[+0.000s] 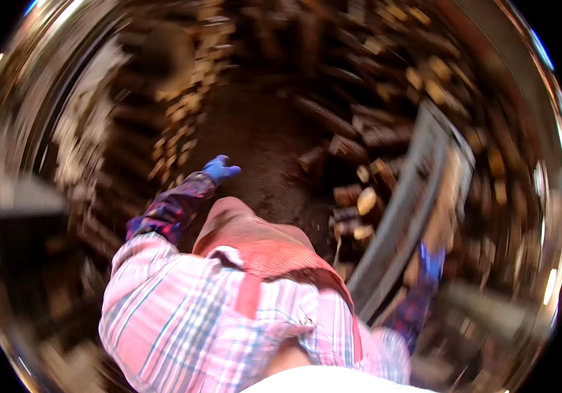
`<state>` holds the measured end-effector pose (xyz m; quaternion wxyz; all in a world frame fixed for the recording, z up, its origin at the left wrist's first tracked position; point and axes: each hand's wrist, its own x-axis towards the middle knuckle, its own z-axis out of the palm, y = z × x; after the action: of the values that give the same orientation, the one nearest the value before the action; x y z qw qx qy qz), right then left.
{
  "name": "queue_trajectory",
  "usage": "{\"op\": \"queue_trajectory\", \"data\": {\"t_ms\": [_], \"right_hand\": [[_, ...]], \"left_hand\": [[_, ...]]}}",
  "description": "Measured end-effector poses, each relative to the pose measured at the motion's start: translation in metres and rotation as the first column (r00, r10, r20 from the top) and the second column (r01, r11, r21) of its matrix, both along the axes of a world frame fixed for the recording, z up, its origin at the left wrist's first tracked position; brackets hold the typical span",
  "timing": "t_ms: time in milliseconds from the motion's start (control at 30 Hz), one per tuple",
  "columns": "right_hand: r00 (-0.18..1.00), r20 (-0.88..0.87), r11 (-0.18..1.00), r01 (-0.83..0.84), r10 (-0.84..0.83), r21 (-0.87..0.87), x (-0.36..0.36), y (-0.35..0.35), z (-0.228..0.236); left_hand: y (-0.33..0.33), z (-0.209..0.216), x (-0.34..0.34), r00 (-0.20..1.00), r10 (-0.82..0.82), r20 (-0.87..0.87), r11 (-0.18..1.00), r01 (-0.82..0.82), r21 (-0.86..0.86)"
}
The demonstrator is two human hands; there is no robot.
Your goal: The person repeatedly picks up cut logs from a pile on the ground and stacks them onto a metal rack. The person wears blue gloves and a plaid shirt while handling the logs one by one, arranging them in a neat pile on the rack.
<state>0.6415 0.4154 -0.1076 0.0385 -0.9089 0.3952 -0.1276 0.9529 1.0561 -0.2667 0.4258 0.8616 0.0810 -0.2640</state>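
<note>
My left hand (220,169), in a blue glove, hangs free over the dark floor with its fingers apart and nothing in it. On the right, my blue-gloved right hand (433,261) is at the outer side of a long grey-rimmed tray (392,226), which is tilted up on its edge beside my body. The hand appears to grip the tray, though motion blur smears its fingers. A tan, wood-like face shows on the tray's outer side. Its exact kind is hard to make out.
Cut firewood logs (349,147) lie in heaps along the right side. Stacked split wood (179,128) lines the left, near a blurred round log end (168,57). Between them runs a strip of dark floor (248,124). A grey-topped block (22,196) stands far left.
</note>
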Motion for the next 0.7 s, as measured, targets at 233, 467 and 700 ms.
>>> {"op": "queue_trajectory", "data": {"t_ms": [233, 467, 700], "right_hand": [[0.928, 0.302, 0.973, -0.184, 0.219, -0.138, 0.163, 0.115, -0.012], [0.910, 0.234, 0.282, -0.337, 0.343, 0.898, 0.326, 0.385, -0.145], [0.889, 0.027, 0.217, -0.141, 0.458, 0.966, 0.354, 0.465, -0.142]], "left_hand": [[0.088, -0.072, 0.054, 0.947, 0.155, -0.282, 0.977, -0.189, -0.097], [0.198, -0.126, 0.221, 0.849, 0.512, -0.126, 0.664, -0.485, -0.570], [0.347, -0.176, 0.433, 0.489, 0.864, -0.115, 0.450, -0.855, -0.259]]}}
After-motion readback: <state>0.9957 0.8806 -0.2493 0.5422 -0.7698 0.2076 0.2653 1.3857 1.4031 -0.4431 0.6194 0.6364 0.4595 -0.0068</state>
